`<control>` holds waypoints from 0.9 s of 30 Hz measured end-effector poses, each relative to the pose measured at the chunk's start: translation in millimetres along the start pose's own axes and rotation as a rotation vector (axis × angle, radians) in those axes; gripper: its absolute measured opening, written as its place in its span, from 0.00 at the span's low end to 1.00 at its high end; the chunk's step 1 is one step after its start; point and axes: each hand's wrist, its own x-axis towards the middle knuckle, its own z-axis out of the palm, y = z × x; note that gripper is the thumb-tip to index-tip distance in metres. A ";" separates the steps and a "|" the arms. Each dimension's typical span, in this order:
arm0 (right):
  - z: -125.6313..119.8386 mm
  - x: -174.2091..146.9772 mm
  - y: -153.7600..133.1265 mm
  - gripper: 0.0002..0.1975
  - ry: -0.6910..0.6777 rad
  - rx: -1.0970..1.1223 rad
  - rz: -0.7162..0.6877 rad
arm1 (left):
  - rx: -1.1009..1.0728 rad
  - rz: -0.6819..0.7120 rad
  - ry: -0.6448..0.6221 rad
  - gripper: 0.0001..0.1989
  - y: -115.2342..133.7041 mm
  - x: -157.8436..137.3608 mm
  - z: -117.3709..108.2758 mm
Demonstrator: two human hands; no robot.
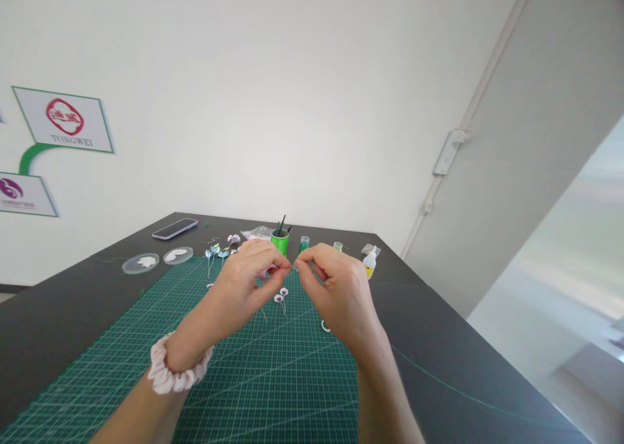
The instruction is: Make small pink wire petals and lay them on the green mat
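My left hand [246, 281] and my right hand [337, 283] meet almost tip to tip above the green cutting mat [273, 385]. Each pinches thumb against forefinger. Whatever is between the fingertips is too small to make out. Below and between them, two small pale pink flower pieces [279, 298] with thin stems lie on the mat. A white ring [325, 326] shows just under my right hand, partly covered by it. Beyond my left hand lie light blue petal pieces [213, 251] on wire stems. A pale scrunchie [178, 382] circles my left wrist.
A green cup [279, 243] of tools, a small green-filled jar [304, 243] and a glue bottle [370, 263] stand at the back. On the left are a phone [174, 229] and two clear dishes [127, 266] with white pieces. Green thread [455, 390] trails along the right side.
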 end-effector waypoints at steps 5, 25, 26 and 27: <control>-6.3 0.0 4.9 0.09 -0.158 0.357 0.262 | -0.089 -0.046 -0.021 0.10 3.7 -4.8 -2.3; 4.7 -44.6 -9.7 0.12 -0.153 1.151 0.544 | -0.133 -0.187 0.140 0.08 51.8 -22.6 0.4; 6.3 -47.5 -11.5 0.12 -0.121 1.143 0.550 | -0.134 -0.197 0.145 0.08 53.8 -24.5 1.1; 7.6 -50.2 -13.2 0.13 -0.086 1.137 0.556 | -0.143 -0.211 0.149 0.08 55.8 -26.6 1.5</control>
